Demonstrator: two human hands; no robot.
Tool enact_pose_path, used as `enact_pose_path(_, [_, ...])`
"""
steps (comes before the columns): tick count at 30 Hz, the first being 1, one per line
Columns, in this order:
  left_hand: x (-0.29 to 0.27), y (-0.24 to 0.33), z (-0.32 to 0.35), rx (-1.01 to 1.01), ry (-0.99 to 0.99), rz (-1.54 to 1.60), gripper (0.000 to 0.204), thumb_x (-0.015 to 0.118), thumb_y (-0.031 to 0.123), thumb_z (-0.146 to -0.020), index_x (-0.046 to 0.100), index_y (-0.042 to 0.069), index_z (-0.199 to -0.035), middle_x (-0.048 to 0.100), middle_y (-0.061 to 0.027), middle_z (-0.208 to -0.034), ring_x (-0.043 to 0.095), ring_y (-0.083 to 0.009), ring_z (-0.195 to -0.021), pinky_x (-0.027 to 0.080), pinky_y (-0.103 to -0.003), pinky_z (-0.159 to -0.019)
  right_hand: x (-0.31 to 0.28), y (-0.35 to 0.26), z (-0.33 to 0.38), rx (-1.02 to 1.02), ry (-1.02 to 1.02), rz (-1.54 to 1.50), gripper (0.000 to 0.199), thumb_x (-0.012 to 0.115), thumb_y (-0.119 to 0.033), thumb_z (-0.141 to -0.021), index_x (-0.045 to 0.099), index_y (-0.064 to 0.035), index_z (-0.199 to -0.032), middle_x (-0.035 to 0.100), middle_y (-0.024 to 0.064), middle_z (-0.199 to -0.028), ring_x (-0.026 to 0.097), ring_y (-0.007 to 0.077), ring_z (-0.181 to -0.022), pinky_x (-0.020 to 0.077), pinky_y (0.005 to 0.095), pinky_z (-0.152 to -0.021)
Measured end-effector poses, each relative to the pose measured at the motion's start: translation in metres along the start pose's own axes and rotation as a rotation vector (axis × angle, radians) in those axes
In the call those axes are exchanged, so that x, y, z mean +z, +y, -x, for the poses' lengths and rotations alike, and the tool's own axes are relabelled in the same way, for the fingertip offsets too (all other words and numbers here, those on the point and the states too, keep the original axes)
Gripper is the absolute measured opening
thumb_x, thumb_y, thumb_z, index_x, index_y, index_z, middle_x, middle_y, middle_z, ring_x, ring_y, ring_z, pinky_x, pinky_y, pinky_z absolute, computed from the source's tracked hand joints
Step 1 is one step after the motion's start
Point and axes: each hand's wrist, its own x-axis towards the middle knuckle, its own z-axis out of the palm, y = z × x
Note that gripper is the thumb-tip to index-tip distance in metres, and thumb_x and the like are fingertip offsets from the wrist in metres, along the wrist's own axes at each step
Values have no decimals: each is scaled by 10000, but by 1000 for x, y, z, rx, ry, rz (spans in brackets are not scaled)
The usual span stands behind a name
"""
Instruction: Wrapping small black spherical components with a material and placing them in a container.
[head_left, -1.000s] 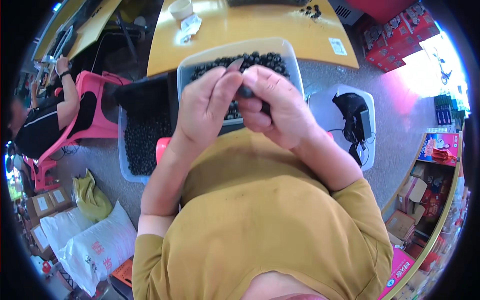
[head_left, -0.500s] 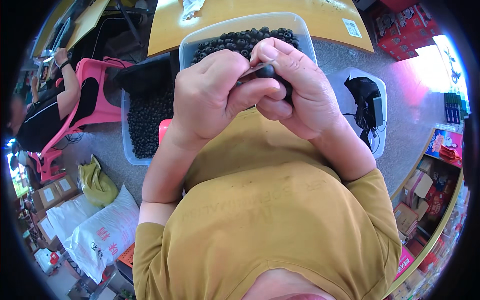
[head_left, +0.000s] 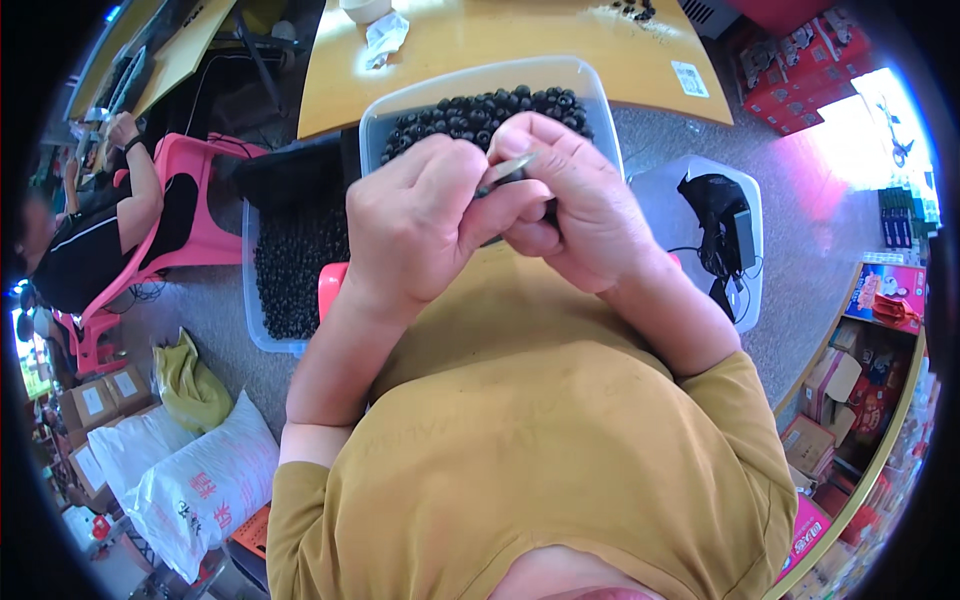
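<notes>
Both hands meet at chest height, in front of a translucent plastic tub [head_left: 606,130] of dark round beads [head_left: 485,112]. My left hand [head_left: 415,220] is closed around a thin, flat, blade-like piece [head_left: 515,166], its pale tip resting near the right thumb. Pinched in my right hand [head_left: 580,205] is a dark round bead [head_left: 514,178], mostly hidden by the fingers and the blade-like piece. Whether more beads sit inside the right palm cannot be made out.
A second tub of smaller dark beads [head_left: 295,280] stands at left, and a bin with a black bag and cables [head_left: 722,235] at right. Beyond is a yellow table [head_left: 470,40]. A person sits on a pink chair [head_left: 205,200] at far left; white sacks [head_left: 215,480] lie nearer.
Both hands have come slightly lower and nearer my body. The blade-like piece now shows over the bead, which was more exposed before. More of the table's far part is visible.
</notes>
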Motion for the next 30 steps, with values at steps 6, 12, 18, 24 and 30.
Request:
enact_pose_path(6, [0, -4, 4, -23, -65, -85, 296, 681, 213, -723, 443, 73, -616, 448, -53, -534, 484, -223, -441, 380, -320, -393, -1, 1, -2, 78, 68, -52, 191, 504, -278, -885, 485, -98, -823, 377, -39, -575, 284, 38, -441, 217, 171, -394])
enact_pose_path(12, [-2, -9, 3, -31, 4, 14, 266, 674, 123, -727, 442, 55, -614, 449, -61, -530, 465, -222, -431, 365, -310, -393, -2, -33, -25, 60, 156, -189, 179, 434, -236, -915, 473, -61, -923, 399, -22, -647, 324, 49, -460, 220, 178, -352])
enact_pose_path(18, [-12, -10, 3, -85, 20, 72, 289, 675, 87, -728, 426, 42, -587, 446, -74, -519, 454, -231, -430, 350, -317, -387, -56, -152, -146, -26, 1, -270, 182, 480, -218, -883, 512, -46, -933, 479, 5, -687, 423, 93, -534, 335, 212, -446])
enact_pose_path(24, [-12, -9, 7, -112, -64, 119, 228, 636, 65, -758, 461, 36, -615, 438, -73, -515, 443, -225, -423, 338, -297, -393, -114, -290, -250, 245, -43, -216, 389, 372, -398, -881, 553, -65, -967, 569, 97, -887, 530, 229, -772, 441, 432, -701])
enact_pose_path(30, [-20, -22, 7, -104, 30, 120, 214, 630, 36, -755, 472, 33, -611, 434, -80, -519, 444, -234, -429, 343, -305, -398, -88, -243, -171, -137, 62, 191, 537, 402, -400, -880, 385, -43, -1282, 420, 112, -1291, 374, 239, -1170, 246, 411, -995])
